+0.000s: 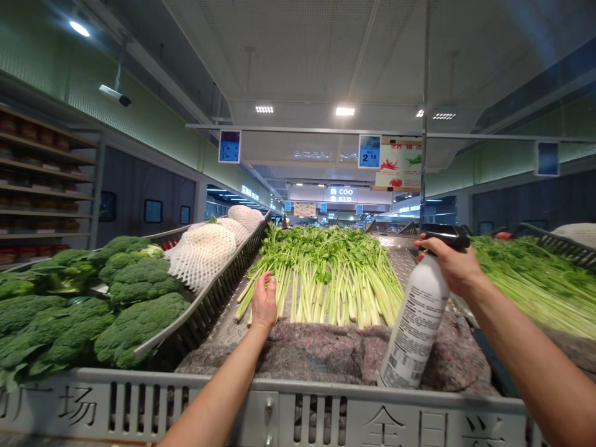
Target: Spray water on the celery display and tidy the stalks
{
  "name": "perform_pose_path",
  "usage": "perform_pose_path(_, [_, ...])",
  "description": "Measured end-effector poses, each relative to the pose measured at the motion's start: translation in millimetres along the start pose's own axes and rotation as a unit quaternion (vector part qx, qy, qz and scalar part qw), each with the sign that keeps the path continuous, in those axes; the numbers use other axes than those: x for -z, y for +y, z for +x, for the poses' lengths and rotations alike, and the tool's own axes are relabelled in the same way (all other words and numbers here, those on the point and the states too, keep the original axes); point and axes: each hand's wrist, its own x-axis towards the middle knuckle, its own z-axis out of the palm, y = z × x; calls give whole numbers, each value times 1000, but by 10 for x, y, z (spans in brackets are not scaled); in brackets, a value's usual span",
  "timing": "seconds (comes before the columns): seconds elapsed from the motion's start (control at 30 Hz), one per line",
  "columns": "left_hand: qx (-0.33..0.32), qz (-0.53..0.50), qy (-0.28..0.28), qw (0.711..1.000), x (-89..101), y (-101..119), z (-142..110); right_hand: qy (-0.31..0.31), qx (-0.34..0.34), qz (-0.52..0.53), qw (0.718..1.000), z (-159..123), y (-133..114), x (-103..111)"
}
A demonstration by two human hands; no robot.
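A white spray bottle [416, 323] with a black head and printed text stands tilted on the right; my right hand [449, 261] is wrapped round its neck, just under the black top. My left hand [264, 301] is at the left edge of a spread of green celery [326, 273], its fingers loosely bent and apart, holding nothing. Whether its fingertips touch the stalks I cannot tell. The celery lies with leaves at the back and pale stalk ends toward me. In front of those ends runs a rolled grey-purple felt cloth [321, 347], partly behind the bottle.
Broccoli heads [139, 310] fill the left section, with produce in white foam netting [209, 248] behind. A dark slatted divider [209, 304] separates them from the celery. A grey slatted crate edge [326, 392] crosses the front. A mirror [507, 186] rises at right; price signs [369, 152] hang above.
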Motion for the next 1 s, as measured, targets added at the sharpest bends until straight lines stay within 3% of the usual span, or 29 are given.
perform_pose_path(0.47, [-3, 0, -1, 1000, -2, -7, -4, -123, 21, 11, 992, -131, -131, -291])
perform_pose_path(0.67, [3, 2, -7, 1000, 4, 0, -9, -239, 45, 62, 968, -218, -95, -539])
perform_pose_path(0.83, [-1, 0, -3, 1000, -1, 4, -12, -264, 23, 11, 964, -291, -31, -751])
perform_pose_path(1.0, [-1, -1, -6, 1000, -5, 3, -12, -355, 40, -22, 934, -395, -36, -906])
